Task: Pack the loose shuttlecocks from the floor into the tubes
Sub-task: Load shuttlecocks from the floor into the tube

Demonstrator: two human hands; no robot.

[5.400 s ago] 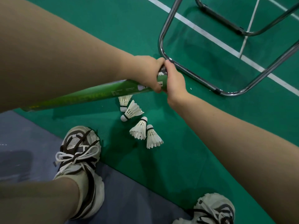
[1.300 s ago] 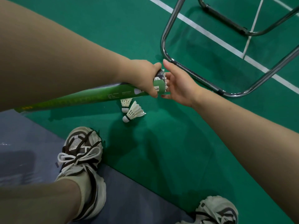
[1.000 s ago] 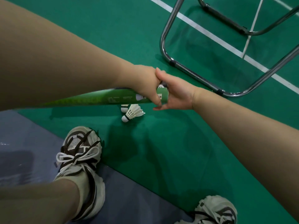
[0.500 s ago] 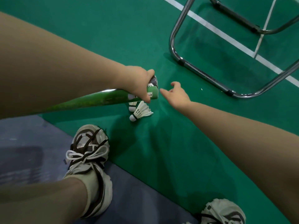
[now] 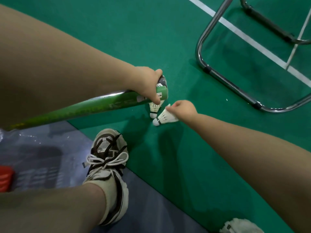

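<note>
My left hand [image 5: 148, 84] grips a long green tube [image 5: 84, 110] near its open end, which points right and holds shuttlecocks inside. Two white feather shuttlecocks lie on the green floor just below that end. My right hand [image 5: 183, 109] pinches the feathered skirt of the nearer shuttlecock [image 5: 164, 117], whose cork points down-left. The other shuttlecock [image 5: 154, 109] lies beside it, partly hidden under the tube and my left fingers.
A chrome chair frame [image 5: 223, 78] stands on the floor at the upper right, beside white court lines [image 5: 235, 31]. My two sneakers [image 5: 107, 165] stand at the bottom, one on the grey mat [image 5: 42, 157]. A red object [image 5: 5, 178] sits at the left edge.
My right hand left the tube's open end, dropped to the floor and took hold of a shuttlecock. Two shuttlecocks seen earlier are gone from the floor. The tube end has dipped slightly.
</note>
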